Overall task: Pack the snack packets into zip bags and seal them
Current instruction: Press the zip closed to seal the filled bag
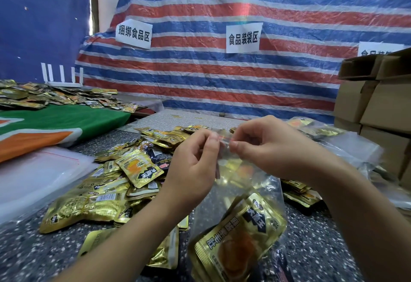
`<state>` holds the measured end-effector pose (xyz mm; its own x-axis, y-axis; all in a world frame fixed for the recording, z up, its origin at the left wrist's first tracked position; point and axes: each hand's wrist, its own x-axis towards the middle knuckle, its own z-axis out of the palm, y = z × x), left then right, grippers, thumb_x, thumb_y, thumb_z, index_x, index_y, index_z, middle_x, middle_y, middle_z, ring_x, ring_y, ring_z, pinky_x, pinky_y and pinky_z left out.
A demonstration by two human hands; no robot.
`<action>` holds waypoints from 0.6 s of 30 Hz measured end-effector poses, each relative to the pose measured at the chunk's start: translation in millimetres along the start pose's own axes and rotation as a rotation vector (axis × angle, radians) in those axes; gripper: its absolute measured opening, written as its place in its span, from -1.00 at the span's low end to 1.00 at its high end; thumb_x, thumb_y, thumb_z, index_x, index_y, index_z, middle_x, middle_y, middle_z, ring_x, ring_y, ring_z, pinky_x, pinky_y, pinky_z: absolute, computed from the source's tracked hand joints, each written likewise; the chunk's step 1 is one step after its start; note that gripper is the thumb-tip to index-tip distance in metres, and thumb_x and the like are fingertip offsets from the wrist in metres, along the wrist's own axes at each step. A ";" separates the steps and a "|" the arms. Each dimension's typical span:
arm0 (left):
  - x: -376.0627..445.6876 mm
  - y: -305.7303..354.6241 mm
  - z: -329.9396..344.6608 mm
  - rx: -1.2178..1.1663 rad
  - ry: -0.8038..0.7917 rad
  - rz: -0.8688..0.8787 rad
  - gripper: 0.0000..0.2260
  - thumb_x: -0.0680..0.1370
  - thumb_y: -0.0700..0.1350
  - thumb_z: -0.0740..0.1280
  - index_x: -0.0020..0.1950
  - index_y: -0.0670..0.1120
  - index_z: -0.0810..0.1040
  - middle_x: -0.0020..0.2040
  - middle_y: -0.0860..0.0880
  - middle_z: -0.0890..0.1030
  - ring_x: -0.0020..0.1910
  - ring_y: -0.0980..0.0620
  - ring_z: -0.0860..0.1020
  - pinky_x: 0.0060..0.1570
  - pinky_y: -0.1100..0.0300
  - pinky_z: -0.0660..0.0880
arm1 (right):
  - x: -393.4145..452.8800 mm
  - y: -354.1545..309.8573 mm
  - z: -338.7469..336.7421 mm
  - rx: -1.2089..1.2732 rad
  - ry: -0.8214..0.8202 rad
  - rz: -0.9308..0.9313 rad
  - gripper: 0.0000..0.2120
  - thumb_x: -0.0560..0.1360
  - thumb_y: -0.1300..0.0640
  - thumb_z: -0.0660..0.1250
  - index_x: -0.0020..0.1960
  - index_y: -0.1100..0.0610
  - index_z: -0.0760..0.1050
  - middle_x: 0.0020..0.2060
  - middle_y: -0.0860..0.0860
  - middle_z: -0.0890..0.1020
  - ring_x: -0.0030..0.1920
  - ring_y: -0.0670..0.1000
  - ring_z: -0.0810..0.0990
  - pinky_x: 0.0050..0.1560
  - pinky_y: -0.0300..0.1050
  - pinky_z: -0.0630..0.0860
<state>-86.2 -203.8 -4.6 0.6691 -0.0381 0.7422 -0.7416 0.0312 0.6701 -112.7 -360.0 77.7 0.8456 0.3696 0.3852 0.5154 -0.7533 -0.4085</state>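
Several gold foil snack packets sit inside the clear plastic zip bag we hold upright above the speckled dark table; our left hand and right hand pinch its top strip, loose gold packets heaped beside.

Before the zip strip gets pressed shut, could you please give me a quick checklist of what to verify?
1. Left hand pinches the zip bag at its top edge: ok.
2. Right hand pinches the same edge: ok.
3. Snack packets sit low in the bag, below the strip: ok.
4. Strip aligned along its full width: cannot tell, fingers hide it.
5. Strip already closed: cannot tell.
6. Loose packets on the table lie outside the bag's mouth: ok.
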 end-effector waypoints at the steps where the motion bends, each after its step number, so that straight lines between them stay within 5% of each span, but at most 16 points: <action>1: -1.3 0.5 -0.1 0.027 -0.003 0.029 -0.69 0.60 0.10 0.16 -0.15 -0.07 0.52 -0.35 -0.17 0.50 -0.46 -0.11 0.44 -0.47 0.02 0.39 | 0.1 0.1 0.0 -0.003 0.000 -0.004 -0.80 0.58 0.05 0.36 -0.21 0.02 0.60 -0.43 -0.10 0.56 -0.44 -0.19 0.42 -0.41 -0.29 0.35; 7: -2.4 2.5 0.3 0.076 0.002 0.052 -0.84 0.63 -0.03 0.28 -0.13 0.06 0.57 -0.37 0.07 0.55 -0.47 0.02 0.46 -0.46 0.10 0.41 | -0.2 0.2 0.3 -0.049 0.006 -0.045 -0.79 0.58 0.04 0.35 -0.22 0.00 0.60 -0.43 -0.12 0.58 -0.43 -0.18 0.44 -0.40 -0.27 0.36; 11: -1.8 1.7 1.4 0.110 0.030 0.050 -0.83 0.63 -0.06 0.27 -0.11 -0.03 0.59 -0.38 -0.01 0.57 -0.47 0.07 0.48 -0.46 0.19 0.40 | 1.6 -1.6 5.7 -0.128 0.062 -0.064 -0.75 0.57 0.02 0.36 -0.29 -0.02 0.53 -0.46 -0.29 0.51 -0.42 -0.20 0.45 -0.39 -0.34 0.34; 18: 1.6 11.2 -0.4 0.059 0.162 0.033 -0.81 0.63 -0.08 0.27 -0.14 0.01 0.61 -0.28 -0.03 0.65 -0.36 -0.01 0.59 -0.41 0.10 0.52 | 4.6 -5.2 1.0 -0.032 0.105 -0.060 -0.78 0.56 0.01 0.39 -0.25 0.05 0.59 -0.50 -0.12 0.52 -0.48 -0.19 0.41 -0.45 -0.30 0.31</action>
<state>-93.4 -203.1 4.1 0.6399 0.1236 0.7585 -0.7617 -0.0291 0.6473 -111.3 -353.8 80.8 0.7933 0.3566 0.4935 0.5584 -0.7492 -0.3563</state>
